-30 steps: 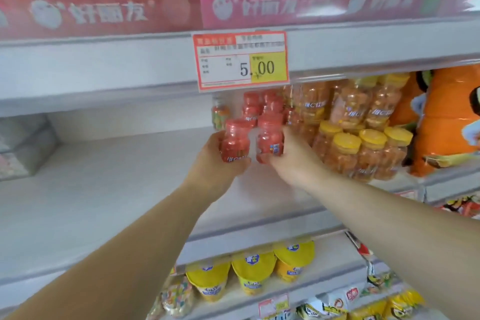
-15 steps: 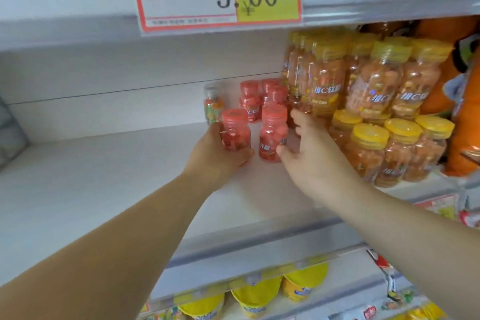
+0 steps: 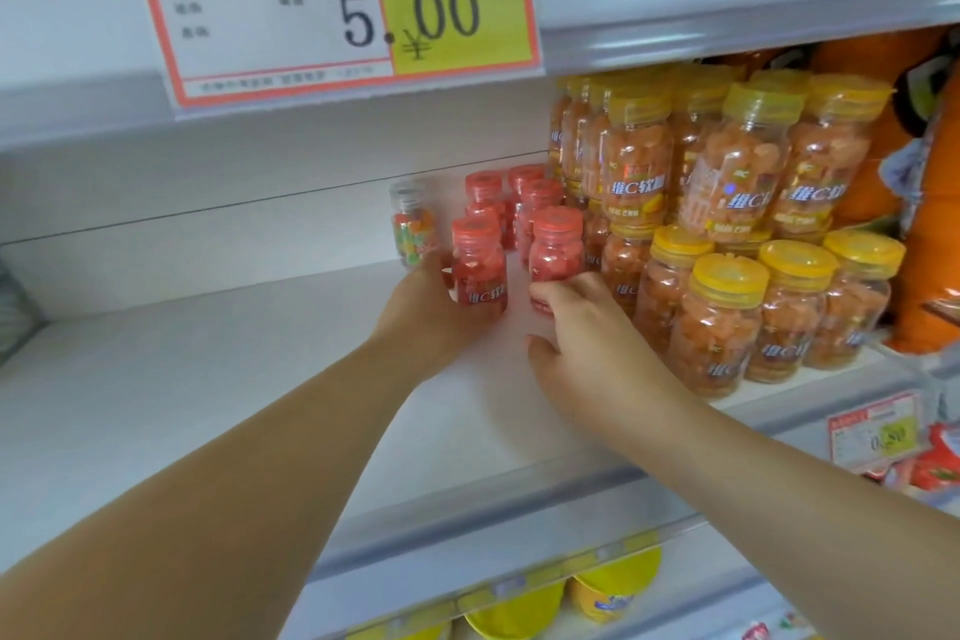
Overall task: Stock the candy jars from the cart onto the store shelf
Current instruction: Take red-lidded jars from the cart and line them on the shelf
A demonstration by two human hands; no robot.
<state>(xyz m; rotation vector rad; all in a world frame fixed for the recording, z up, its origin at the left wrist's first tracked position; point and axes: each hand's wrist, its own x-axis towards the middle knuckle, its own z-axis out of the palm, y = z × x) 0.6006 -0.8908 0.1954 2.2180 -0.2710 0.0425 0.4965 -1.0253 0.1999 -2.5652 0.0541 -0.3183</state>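
Shelf (image 3: 208,379) board on the left shows plenty of bare white, so stocking looks partway at best. Next along, a lone multicolour candy jar (image 3: 413,224) stands by the back wall. Left hand (image 3: 431,307) wraps round the left red jar (image 3: 478,265), which stands upright on the board with a red lid, a clear body full of red sweets and its label facing forward. Behind it, more red jars (image 3: 524,192) are already placed. Right red jar (image 3: 556,244) stands just beside. Right hand (image 3: 582,343) lays fingertips on its base, thumb off, so a grip cannot be told. Yellow-lidded jars (image 3: 727,286) fill the right. Cart out of view, remainder unknown.
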